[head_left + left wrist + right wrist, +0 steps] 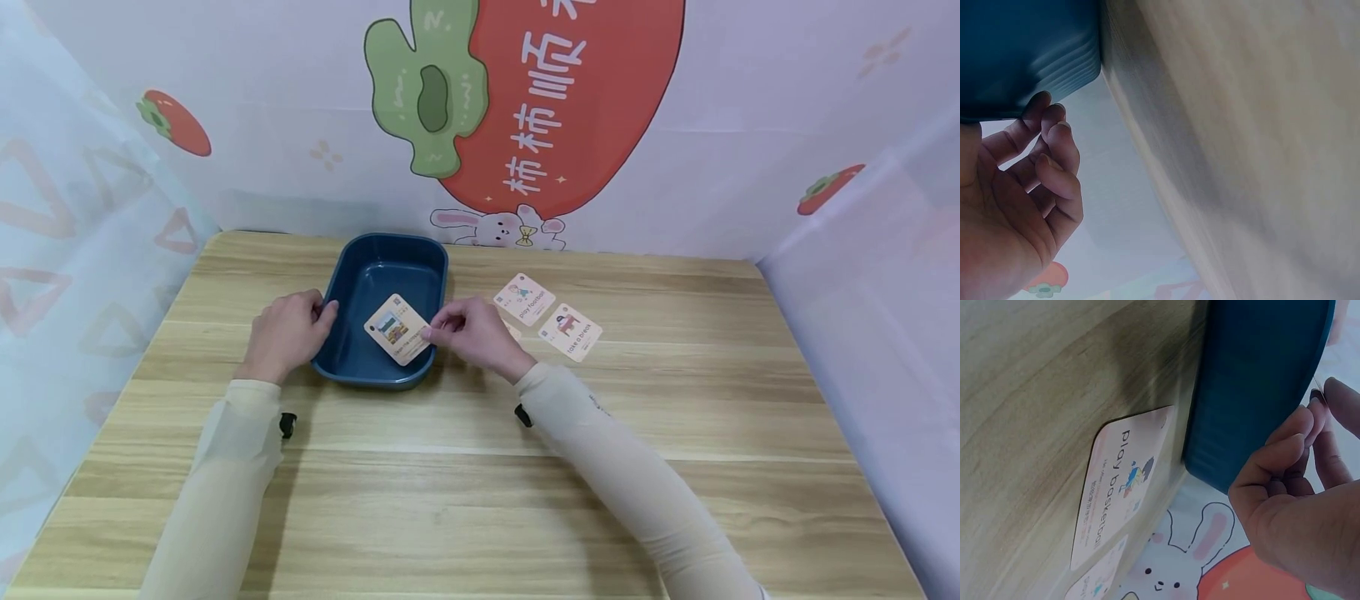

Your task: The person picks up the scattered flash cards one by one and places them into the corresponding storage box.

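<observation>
A dark blue plastic bin [352, 350] stands on the wooden table. At its left rim my left hand [288, 333] holds on, thumb over the edge and fingers bent against the outer wall [1054, 44]. Over the bin's right side my right hand [480, 333] pinches a picture card [393, 329] by its corner, between thumb and fingers. The card shows a small classroom-like picture with text beneath. In the right wrist view the right hand [1304, 475] is beside the bin's rim, and only the card's thin edge shows.
Right of the bin lie a "play football" card [525, 298] and a "take a break" card [572, 332]. A "play basketball" card [1119, 481] lies near the bin's wall, mostly covered by the right hand in the head view. A printed cloth [300, 150] hangs behind the table.
</observation>
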A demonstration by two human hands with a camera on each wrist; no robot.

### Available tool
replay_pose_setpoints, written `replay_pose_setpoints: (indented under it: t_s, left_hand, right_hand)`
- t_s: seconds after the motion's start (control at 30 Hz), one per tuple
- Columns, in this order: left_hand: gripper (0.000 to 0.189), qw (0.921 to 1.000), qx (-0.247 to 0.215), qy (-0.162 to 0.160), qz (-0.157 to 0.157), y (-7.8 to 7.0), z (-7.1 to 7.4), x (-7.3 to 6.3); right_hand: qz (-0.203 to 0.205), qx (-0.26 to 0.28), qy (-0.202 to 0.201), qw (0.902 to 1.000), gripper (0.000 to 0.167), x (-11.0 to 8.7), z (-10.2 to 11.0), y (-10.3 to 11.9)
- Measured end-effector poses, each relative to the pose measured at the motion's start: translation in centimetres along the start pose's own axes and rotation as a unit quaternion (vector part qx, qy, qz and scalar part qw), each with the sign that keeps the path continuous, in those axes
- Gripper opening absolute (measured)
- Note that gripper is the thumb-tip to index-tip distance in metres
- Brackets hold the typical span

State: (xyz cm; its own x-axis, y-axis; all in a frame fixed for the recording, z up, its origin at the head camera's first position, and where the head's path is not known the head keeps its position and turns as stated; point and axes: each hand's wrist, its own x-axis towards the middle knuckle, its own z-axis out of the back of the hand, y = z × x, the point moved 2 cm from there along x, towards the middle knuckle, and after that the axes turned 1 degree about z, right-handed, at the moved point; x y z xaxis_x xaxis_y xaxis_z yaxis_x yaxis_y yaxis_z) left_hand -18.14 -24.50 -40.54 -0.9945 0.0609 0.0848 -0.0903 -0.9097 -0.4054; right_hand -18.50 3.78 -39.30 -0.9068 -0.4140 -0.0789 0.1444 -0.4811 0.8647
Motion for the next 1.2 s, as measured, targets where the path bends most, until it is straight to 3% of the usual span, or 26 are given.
replay_pose_setpoints:
  t_s: [1.2]
  left_hand:
    - [0.041,0.9999,-0.014,0.007,0.005,0.1,0.0,-0.1]
  right_hand:
    - [-0.016,-0.043,-0.008,0.9989,0.009,0.3,-1.1,-0.1]
